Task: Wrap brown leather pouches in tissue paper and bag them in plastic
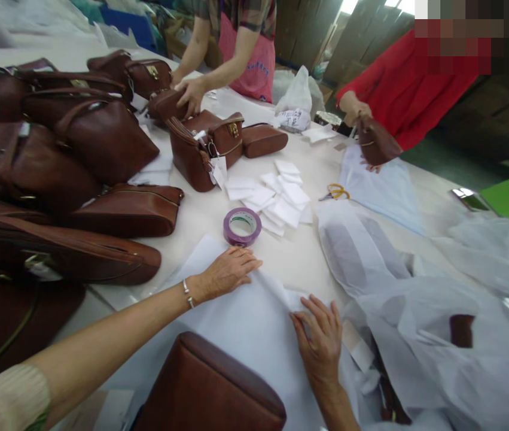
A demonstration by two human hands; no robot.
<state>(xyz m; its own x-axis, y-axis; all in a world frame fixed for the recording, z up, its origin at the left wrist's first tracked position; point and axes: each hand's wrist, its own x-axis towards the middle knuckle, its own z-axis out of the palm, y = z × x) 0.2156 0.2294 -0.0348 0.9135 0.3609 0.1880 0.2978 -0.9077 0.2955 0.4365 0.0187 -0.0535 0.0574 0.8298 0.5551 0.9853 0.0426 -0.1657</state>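
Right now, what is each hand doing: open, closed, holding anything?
Left hand: open, flat on the white sheet, gripping nothing.
Right hand: open, fingers pressing a fold of the same sheet.

Bright, even light fills the frame, with daylight blown out at the upper right. Soft shadows lie under the brown handbags (97, 129) at left. Plastic bags (460, 311) at lower right show glare. Edges bend and blur slightly.

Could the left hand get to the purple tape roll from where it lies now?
Probably yes: the left hand lies flat on the white sheet, and the purple tape roll sits just beyond its fingertips with only bare table between.
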